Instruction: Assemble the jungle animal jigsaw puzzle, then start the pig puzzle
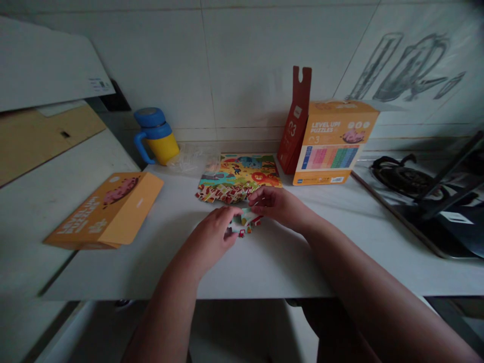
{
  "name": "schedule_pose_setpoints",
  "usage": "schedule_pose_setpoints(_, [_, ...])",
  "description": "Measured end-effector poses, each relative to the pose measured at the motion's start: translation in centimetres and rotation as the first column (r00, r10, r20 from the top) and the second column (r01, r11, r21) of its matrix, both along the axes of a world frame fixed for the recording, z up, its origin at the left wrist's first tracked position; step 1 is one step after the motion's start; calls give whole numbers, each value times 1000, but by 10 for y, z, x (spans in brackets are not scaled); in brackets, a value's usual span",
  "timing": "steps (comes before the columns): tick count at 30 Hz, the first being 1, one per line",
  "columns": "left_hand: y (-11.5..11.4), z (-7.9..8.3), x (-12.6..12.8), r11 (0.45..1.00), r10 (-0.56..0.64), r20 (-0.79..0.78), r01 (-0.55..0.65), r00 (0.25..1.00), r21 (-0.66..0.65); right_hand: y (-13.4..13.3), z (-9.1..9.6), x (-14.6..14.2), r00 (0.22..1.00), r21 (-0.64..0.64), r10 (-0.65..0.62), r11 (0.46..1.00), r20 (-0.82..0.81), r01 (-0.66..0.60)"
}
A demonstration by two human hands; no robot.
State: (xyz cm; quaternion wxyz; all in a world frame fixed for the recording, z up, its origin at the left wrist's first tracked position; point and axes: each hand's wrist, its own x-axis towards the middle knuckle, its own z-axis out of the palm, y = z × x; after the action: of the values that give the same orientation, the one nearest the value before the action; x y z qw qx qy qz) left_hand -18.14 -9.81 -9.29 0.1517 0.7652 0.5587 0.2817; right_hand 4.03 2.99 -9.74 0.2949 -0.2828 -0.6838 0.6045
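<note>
A small cluster of puzzle pieces (245, 220), pale with red, green and yellow print, lies on the white counter between my hands. My left hand (214, 236) curls round the cluster's left side, with forefinger and thumb gripping its edge. From the right, my right hand (276, 204) bends over the far edge, fingertips closed on the pieces; part of the cluster is hidden under them. Just behind is a heap of loose puzzle pieces (223, 193), many with their reddish-brown backs up. It lies along the near edge of a colourful animal picture sheet (249, 169).
An orange puzzle box (333, 136) with a raised flap stands at the back right. Its orange box part (128, 214) lies left. A blue and yellow mug (161, 138) and clear plastic bag (192, 159) are at the back left. A gas stove (416, 186) borders the right.
</note>
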Motion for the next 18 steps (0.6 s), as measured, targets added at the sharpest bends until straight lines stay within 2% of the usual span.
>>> schedule_pose_setpoints(7, [0, -2, 0, 1000, -4, -13, 4, 1000, 10, 0, -3, -1, 1000, 12, 17, 1000, 25, -17])
schedule_pose_setpoints(11, [0, -1, 0, 1000, -5, -10, 5, 1000, 2, 2, -1, 2, 999, 36, -26, 999, 26, 25])
schedule_pose_setpoints(13, [0, 0, 0, 1000, -6, -11, 6, 1000, -3, 4, 0, 5, 993, 66, -98, 993, 66, 93])
schedule_pose_setpoints(15, [0, 0, 0, 1000, -14, -14, 14, 1000, -5, 8, 2, 10, 962, 165, -229, 965, 149, 204])
schedule_pose_setpoints(18, [0, 2, -1, 999, -39, -18, 39, 999, -7, 14, 9, 18, 857, 389, -459, 852, 235, 350])
